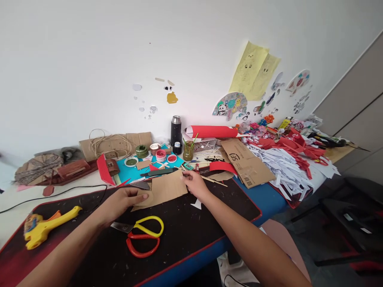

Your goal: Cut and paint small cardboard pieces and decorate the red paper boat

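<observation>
A flat piece of brown cardboard (169, 188) is held between both hands, just above the dark mat (185, 235). My left hand (127, 201) is closed on its left end, thumb on top; a small rounded cardboard edge shows by that thumb. The far right corner is pinched by my right hand (195, 185), fingers partly hidden behind the board. Nearest to my left wrist lie scissors (145, 237) with one yellow and one red handle, blades partly under the wrist. A white paper scrap (196, 204) rests beside my right forearm.
At the left lies a yellow glue gun (49, 227) with a black cord. Behind the board are a box cutter (158, 172), open paint pots (141, 150) on blue paper and a black flask (176, 131). A folded cardboard box (247, 161) and white paper strips (278, 165) are to the right.
</observation>
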`<state>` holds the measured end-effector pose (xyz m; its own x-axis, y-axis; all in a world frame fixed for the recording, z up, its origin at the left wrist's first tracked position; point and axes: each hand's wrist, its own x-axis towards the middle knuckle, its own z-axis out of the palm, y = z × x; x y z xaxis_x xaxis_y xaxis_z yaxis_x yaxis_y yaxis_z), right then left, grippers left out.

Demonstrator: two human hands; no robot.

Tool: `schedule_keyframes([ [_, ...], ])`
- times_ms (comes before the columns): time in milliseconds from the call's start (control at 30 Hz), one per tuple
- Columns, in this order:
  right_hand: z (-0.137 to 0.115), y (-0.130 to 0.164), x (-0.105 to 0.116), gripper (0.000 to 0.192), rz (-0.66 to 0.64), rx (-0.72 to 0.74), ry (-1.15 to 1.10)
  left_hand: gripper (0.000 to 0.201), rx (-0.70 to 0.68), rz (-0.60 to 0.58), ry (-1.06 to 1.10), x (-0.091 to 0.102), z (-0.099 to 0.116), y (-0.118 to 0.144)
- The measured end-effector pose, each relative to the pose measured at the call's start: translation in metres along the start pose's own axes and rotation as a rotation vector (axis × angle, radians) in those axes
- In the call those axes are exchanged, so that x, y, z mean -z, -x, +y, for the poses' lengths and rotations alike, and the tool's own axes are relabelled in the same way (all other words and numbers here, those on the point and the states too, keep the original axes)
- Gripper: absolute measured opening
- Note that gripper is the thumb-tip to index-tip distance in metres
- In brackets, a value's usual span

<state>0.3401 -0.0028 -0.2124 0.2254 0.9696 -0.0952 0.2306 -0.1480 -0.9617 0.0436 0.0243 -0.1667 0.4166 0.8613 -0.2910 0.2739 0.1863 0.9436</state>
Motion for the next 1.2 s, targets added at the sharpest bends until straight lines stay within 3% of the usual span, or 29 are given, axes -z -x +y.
schedule_keyframes([
  [100,-0.004,0.006,-0.003,0.041,-0.001,-0.006,-0.110,0.046,0.005,-0.042,-0.055,0.003,0.002,0.004],
  [200,-0.012,0.015,0.005,0.046,0.008,0.003,-0.207,0.048,-0.010,0.025,0.067,0.005,0.009,0.009],
  [367,-0.023,0.039,0.050,0.064,0.082,0.031,-0.312,0.045,-0.084,0.146,0.380,-0.002,0.018,0.016],
  [500,-0.013,0.052,0.108,0.071,0.302,0.033,-0.351,0.046,-0.078,0.101,0.483,-0.013,0.018,0.015],
  [633,0.008,0.057,0.161,0.084,0.490,-0.026,-0.156,0.046,-0.081,0.122,0.521,-0.020,0.013,0.009],
  [733,0.023,0.063,0.186,0.077,0.727,0.013,0.091,0.047,-0.082,0.127,0.529,-0.023,0.010,0.005],
  [800,0.029,0.068,0.191,0.070,0.811,0.057,0.163,0.049,-0.086,0.125,0.522,-0.024,0.009,0.003],
  [867,0.030,0.073,0.185,0.067,0.796,0.082,0.173,0.052,-0.091,0.125,0.512,-0.025,0.007,0.001],
  [967,0.022,0.075,0.154,0.067,0.682,0.112,0.175,0.055,-0.096,0.133,0.495,-0.027,0.006,-0.002],
  [1133,-0.005,0.060,0.063,0.058,0.106,0.139,-0.017,0.052,-0.140,0.144,0.454,-0.033,0.006,-0.007],
  [1200,-0.016,0.049,0.023,0.053,-0.049,0.162,-0.117,0.051,-0.160,0.165,0.445,-0.035,0.005,-0.008],
])
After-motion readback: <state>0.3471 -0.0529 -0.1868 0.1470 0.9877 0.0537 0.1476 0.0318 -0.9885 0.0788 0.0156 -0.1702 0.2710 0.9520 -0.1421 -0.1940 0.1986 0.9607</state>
